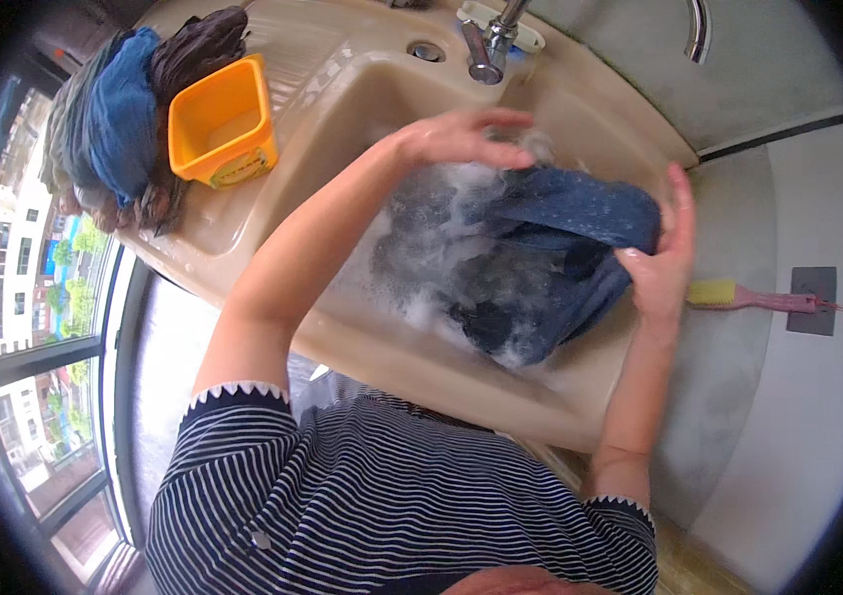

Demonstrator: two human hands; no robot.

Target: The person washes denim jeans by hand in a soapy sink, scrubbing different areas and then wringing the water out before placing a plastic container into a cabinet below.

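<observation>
A wet dark blue garment [578, 212], perhaps denim, is bunched and folded in the wash sink [578, 413], among white suds [451, 216] and cloudy water. My right hand [663, 249] is at the garment's right end, its thumb against a fold and its fingers stretched up along the outer side. Over the far part of the suds, my left hand [473, 139] reaches with fingers apart and nothing held in them. It is close to the garment's upper edge; whether it touches is blurred. The garment's lower part is under foam.
A chrome faucet [492, 48] overhangs the sink's far side. On the left ledge stand an orange plastic bin [224, 123] and a heap of clothes [120, 119]. A pink-handled brush [752, 299] hangs on the right wall. Windows [42, 312] line the left.
</observation>
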